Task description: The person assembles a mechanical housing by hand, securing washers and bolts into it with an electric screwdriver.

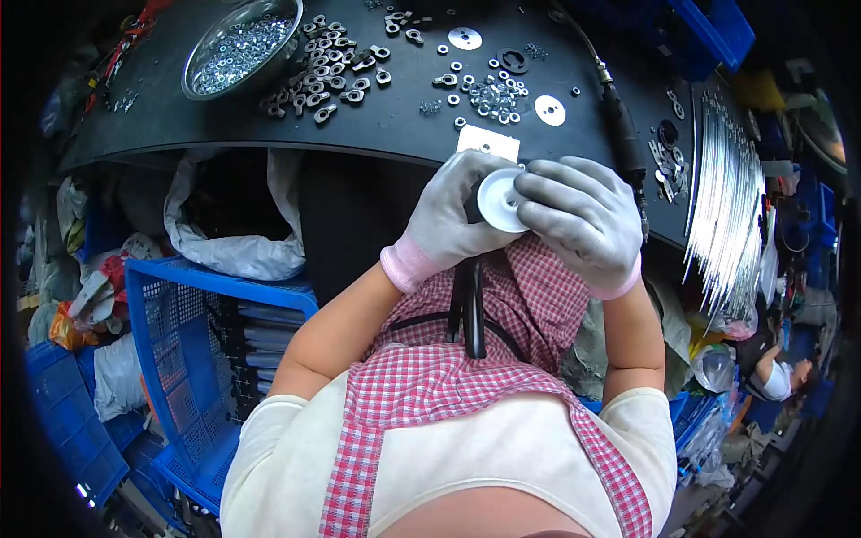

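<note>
My left hand [457,206], in a grey-white glove, is closed around a white round disc [495,199] with a raised rim and a small dark centre. Over the disc's right part curl the fingers of my gloved right hand [578,215], their tips near its centre. Whether a small part sits between those fingertips is hidden. A black tube [473,314] hangs below the left hand in front of the checked apron; I cannot tell if it joins the disc. Just beyond both hands, a white card [488,143] lies at the table edge.
On the dark table [395,125] are a metal bowl [242,54] of small fasteners, a heap of metal eye-shaped parts [327,67], loose nuts [493,97] and flat white discs [550,110]. A power screwdriver [621,125] and thin rods [726,197] lie right. A blue crate [170,359] stands left.
</note>
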Motion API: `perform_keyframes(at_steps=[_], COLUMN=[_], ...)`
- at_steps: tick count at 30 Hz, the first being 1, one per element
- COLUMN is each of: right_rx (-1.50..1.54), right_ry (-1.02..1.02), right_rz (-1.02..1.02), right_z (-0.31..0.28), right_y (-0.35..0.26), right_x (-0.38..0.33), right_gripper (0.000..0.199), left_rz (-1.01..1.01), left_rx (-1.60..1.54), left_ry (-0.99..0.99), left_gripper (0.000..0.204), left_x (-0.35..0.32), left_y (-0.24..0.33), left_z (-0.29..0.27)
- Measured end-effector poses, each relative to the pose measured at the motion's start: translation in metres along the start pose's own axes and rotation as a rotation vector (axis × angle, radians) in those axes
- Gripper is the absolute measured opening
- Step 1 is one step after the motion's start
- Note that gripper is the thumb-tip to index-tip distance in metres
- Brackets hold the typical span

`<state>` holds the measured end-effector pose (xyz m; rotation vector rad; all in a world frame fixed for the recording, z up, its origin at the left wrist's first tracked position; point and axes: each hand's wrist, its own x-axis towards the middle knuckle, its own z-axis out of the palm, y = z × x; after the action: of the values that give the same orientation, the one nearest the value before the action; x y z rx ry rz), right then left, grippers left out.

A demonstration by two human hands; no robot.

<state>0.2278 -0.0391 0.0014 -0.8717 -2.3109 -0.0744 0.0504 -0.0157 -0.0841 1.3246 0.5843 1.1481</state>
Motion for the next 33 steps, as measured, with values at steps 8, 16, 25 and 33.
perform_keyframes(at_steps=[8,16,25,33], right_rx=[-0.166,-0.197,0.380,-0.065], right_ry=[-0.022,-0.089,-0.202,-0.210], right_rz=[-0.045,0.012,0.162,0.827], right_z=[-0.004,-0.009,-0.013,0.071], right_y=[-0.007,-0.008,0.017,0.088], right_x=[0.000,-0.005,0.012,-0.010], right_gripper=[0.024,0.025,0.021,0.024], left_rz=[-0.136,-0.144,0.033,0.119], left_rx=[-0.091,-0.072,0.036,0.281], left_ry=[-0.058,-0.098,-0.068,-0.006], left_gripper=[0.047,0.054,0.056,0.053], left_x=[-0.001,0.002,0.007,0.003], left_y=[0.006,0.010,0.017,0.020], left_z=[-0.004,-0.007,0.000,0.007])
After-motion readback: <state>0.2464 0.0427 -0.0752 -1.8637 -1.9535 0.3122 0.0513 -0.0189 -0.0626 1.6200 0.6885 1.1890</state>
